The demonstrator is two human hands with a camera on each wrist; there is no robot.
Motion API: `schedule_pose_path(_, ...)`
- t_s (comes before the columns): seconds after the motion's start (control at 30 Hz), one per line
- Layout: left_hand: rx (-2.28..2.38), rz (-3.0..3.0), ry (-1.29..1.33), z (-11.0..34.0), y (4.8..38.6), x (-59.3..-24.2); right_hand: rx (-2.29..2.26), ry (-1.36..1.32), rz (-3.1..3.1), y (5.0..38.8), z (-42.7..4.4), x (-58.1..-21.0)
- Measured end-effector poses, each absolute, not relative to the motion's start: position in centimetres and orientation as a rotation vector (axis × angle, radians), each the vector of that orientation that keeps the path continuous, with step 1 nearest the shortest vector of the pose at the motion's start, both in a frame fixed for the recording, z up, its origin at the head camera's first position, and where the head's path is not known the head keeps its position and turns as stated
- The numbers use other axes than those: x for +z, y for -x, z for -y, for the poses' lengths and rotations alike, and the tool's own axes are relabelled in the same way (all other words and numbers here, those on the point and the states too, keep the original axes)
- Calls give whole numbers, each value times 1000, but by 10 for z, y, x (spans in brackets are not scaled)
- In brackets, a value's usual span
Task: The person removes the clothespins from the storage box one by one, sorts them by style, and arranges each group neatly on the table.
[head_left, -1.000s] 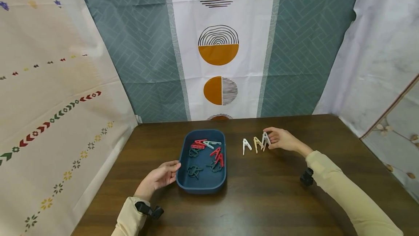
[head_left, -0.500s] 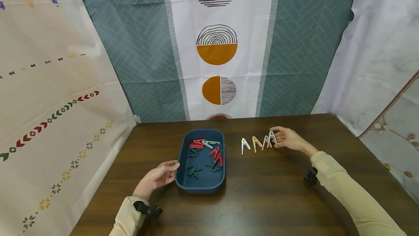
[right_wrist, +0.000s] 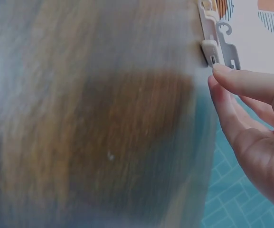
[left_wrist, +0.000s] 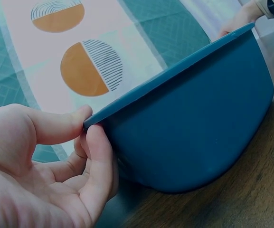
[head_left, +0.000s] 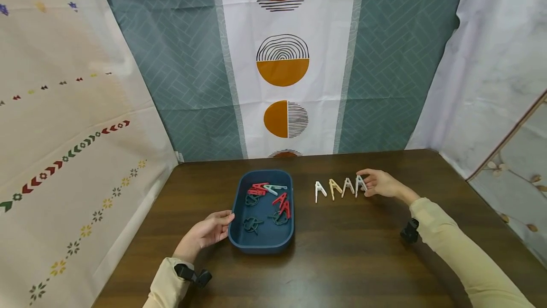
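Observation:
My left hand [head_left: 206,233] pinches the left rim of the blue tray [head_left: 261,248]; in the left wrist view, thumb and fingers of that hand [left_wrist: 56,161] hold the rim of the tray [left_wrist: 189,114]. At the right end of a row of clips, my right hand [head_left: 381,184] has its fingertips on a grey-white clip [head_left: 360,184], which stands on the table. To its left stand an off-white clip [head_left: 347,186], a yellow clip [head_left: 334,187] and a white clip [head_left: 319,189]. The right wrist view shows that hand [right_wrist: 260,114] pinching a clip's end [right_wrist: 229,52].
Inside the tray lie red clips [head_left: 285,208], a pale green clip [head_left: 273,188] and dark green looped clips [head_left: 252,224]. The brown table [head_left: 333,260] ends at a patterned cloth [head_left: 376,85] behind, with more cloths at both sides.
My right hand has moved right with the grey-white clip and lowered it beside the off-white one, which it earlier held and let go. My left hand stays on the tray rim.

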State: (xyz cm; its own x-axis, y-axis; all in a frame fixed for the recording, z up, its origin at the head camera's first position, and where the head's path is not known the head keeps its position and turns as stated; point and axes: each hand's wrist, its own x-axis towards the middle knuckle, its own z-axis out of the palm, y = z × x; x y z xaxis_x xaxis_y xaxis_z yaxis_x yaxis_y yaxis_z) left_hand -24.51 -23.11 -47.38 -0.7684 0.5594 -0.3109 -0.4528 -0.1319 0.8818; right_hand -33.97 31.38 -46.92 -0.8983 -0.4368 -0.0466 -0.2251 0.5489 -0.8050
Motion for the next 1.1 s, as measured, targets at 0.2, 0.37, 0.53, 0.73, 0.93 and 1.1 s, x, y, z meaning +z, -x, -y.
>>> schedule_pose_path(0.2, 1966, -1469, -136, 232, 244, -477, -1241, 554, -2514, 340, -317, -472)
schedule_pose_path(0.37, 1966, -1456, -140, 231, 244, -476, -1154, 563, -2570, 343, -317, -472)
schedule_pose_path(0.53, 1968, -1449, -142, 231, 245, -476, -1100, 569, -2598, 346, -318, -473)
schedule_pose_path(0.73, 1974, -1466, -107, 230, 244, -478, -1091, 546, -2565, 348, -319, -475)
schedule_pose_path(0.93, 1971, -1486, -104, 230, 246, -478, -1105, 533, -2557, 349, -323, -475)
schedule_pose_path(1.1, 1970, -1483, -101, 231, 247, -479, -1084, 528, -2579, 348, -323, -472)
